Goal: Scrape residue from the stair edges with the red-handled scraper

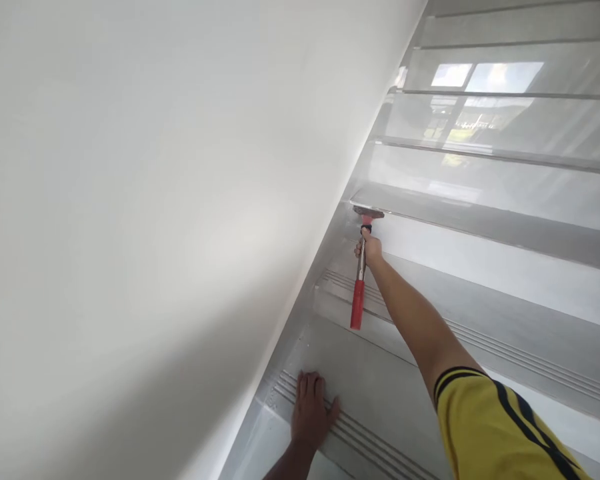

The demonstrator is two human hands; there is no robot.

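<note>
Scraper point(361, 270) up at the front edge of a step point(430, 205), right over at the end by the wall point(155, 167), and the right hand point(371, 248) has it! Fingers are wrapped round the metal shaft, high up, just below the black collar point(366, 228). The dark blade head point(369, 213) sits crosswise under the lip of that step, while the red grip point(357, 305) hangs free at the lower end, slanting slightly left, in front of a grooved step below. What a reach it is: the bare right arm point(415, 307) stretches out long and nearly straight from a yellow sleeve point(490, 427) with black stripes.

Down to the left hand point(312, 410) now, and it's open, holding nothing. It lies palm down on a lower step, fingers pointing up the stairs and thumb out to the right, right across the grooves point(375, 447) near the front edge. A grey strip point(307, 300) runs beside it, climbing along the foot of the plain white wall.

Farther up, more pale, glossy steps rise one behind another, and a bright window reflection point(503, 77) gleams across them on the right!
</note>
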